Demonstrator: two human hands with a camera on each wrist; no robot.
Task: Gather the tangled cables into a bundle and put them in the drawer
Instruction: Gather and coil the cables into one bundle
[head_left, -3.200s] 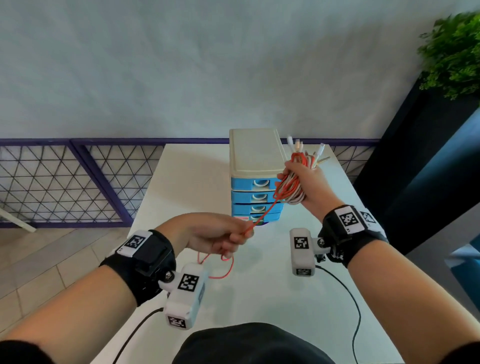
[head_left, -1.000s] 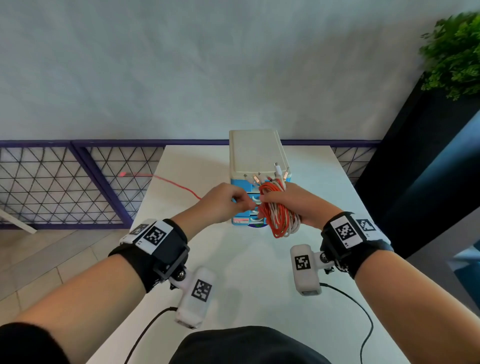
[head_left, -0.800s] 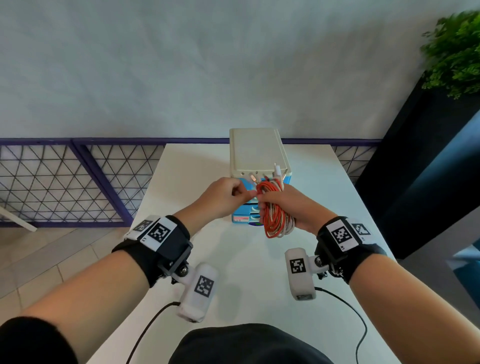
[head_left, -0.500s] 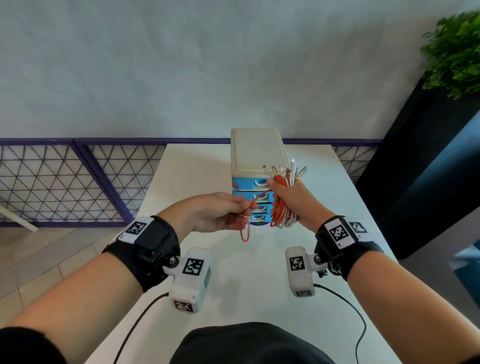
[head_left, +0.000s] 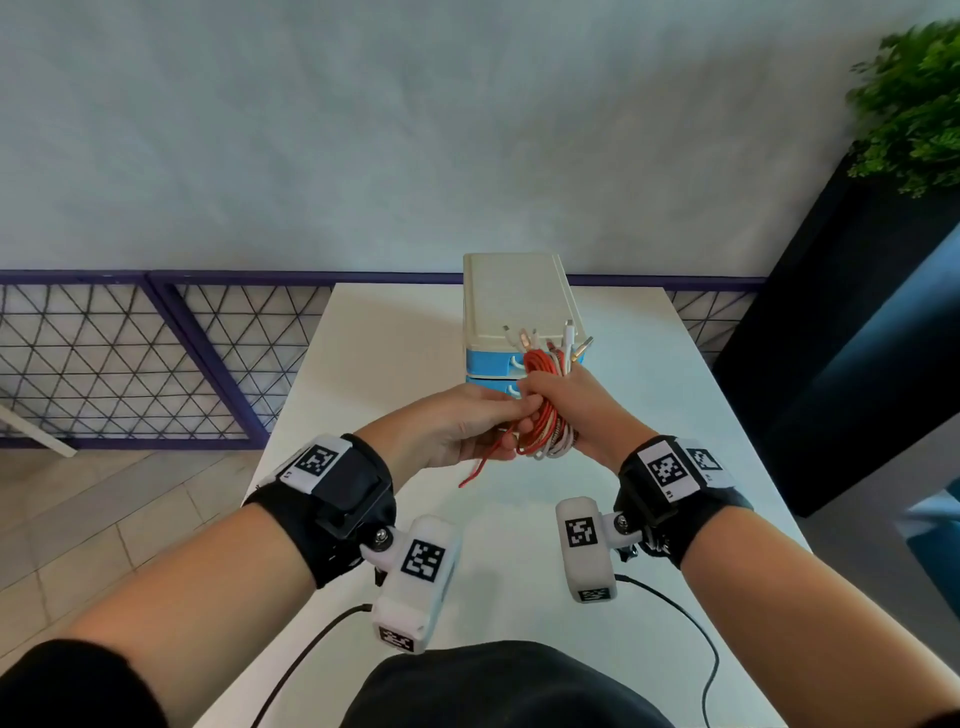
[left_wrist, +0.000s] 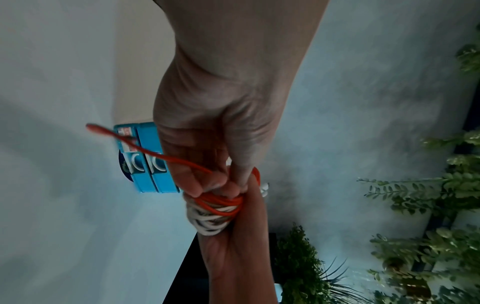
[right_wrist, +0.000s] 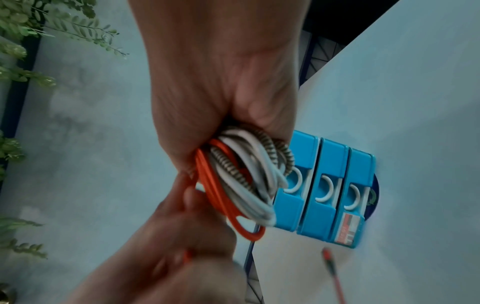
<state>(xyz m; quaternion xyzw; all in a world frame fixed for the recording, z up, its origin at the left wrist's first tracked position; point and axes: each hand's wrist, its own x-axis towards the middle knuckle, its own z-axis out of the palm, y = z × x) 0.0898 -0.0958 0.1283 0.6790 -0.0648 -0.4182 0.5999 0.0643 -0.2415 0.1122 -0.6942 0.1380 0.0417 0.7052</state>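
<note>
My right hand (head_left: 543, 397) grips a coiled bundle of cables (head_left: 545, 436), orange, white and braided, with several plugs (head_left: 569, 332) sticking up above the fist. It is held in the air in front of the small drawer unit (head_left: 511, 296). My left hand (head_left: 506, 423) touches the bundle's left side and pinches the orange cable; its loose end (head_left: 470, 475) dangles below. In the left wrist view the orange tail (left_wrist: 145, 153) runs out from my fingers (left_wrist: 197, 183) beside the bundle (left_wrist: 215, 214). In the right wrist view the coil (right_wrist: 246, 174) fills my fist, and the blue drawers (right_wrist: 324, 195) are shut.
The drawer unit stands at the back middle of the white table (head_left: 395, 343). A purple lattice fence (head_left: 156, 358) runs behind and to the left. A dark planter (head_left: 852, 322) with green plants (head_left: 914, 104) stands at the right. Camera leads (head_left: 691, 623) trail near my body.
My left hand has moved right and up to the bundle. The free orange length has shortened to a short tail. The right hand has turned the bundle slightly.
</note>
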